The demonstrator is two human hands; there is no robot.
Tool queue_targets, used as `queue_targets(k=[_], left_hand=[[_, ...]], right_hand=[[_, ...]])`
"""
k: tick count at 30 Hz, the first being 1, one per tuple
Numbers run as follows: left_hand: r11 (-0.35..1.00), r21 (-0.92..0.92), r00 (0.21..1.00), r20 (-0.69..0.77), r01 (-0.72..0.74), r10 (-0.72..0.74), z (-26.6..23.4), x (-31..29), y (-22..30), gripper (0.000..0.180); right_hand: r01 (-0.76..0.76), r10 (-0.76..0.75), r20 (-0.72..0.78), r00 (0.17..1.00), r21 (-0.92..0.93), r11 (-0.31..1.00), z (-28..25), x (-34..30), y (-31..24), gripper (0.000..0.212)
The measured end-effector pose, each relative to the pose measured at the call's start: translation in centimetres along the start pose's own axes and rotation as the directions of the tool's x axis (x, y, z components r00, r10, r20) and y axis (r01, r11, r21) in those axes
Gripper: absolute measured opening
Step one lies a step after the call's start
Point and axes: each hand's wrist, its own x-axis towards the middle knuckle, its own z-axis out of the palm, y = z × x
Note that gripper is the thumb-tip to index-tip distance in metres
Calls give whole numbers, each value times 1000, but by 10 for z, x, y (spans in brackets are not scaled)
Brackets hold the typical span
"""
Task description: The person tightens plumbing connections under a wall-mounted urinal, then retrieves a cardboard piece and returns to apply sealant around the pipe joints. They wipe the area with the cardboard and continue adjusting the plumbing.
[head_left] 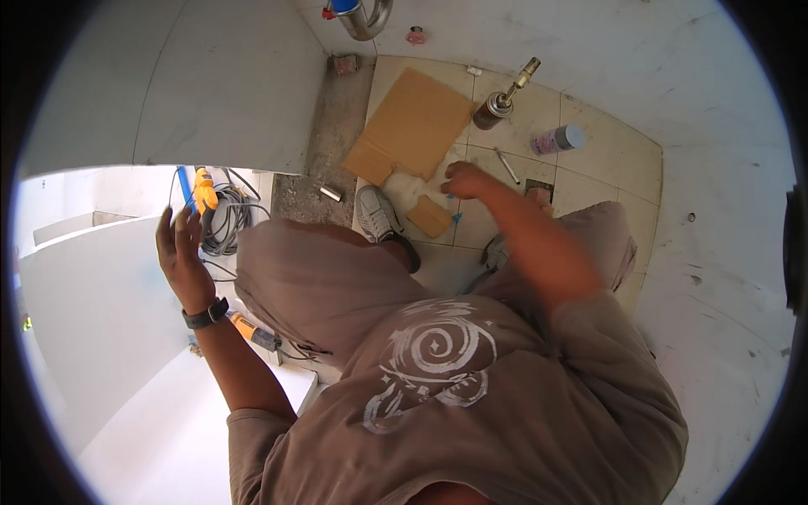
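Observation:
My right hand (pixel 468 181) reaches low over the tiled floor with its fingers curled together; anything inside them is too small to make out. Just beside it lie a crumpled clear plastic bag (pixel 406 187) and a small brown cardboard piece (pixel 430 217) with bits of blue near it. Beyond is a larger flat sheet of cardboard (pixel 417 122). To the right of the sheet stands a gas canister with a torch head (pixel 495 109), near a spray can (pixel 557 140) and a slim white pen-like stick (pixel 508 167). My left hand (pixel 181 252) is raised at the left, fingers apart, holding nothing.
A grey panel (pixel 227 84) rises at the left, and a white wall (pixel 715 252) borders the right. A metal pipe (pixel 364 23) and red valve handle (pixel 416 35) are at the back. Yellow power tool (pixel 204 194), coiled cable (pixel 225 223) and another tool (pixel 252 331) lie left.

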Motion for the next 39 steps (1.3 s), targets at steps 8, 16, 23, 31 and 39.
queue_targets(k=[8,16,23,31,39], left_hand=[[988,144,801,583,64,-137,169,-16,111,46],[943,329,614,754,-48,-232,225,-52,83,52],[957,259,723,685,-127,-90,253,-7,44,63],[954,-22,464,877,298,-125,244,5,101,49],[694,-452,680,729,560,-74,237,-9,95,32]], right_hand=[[-216,243,-211,947,144,966,119,-1,-19,36],[-33,66,-90,994,333,942,149,8,-8,35],[278,-81,-272,959,844,459,-60,-23,-38,35],[591,79,-680,729,684,427,-151,-151,-108,48],[481,8,-527,850,782,396,-157,-166,-120,30]])
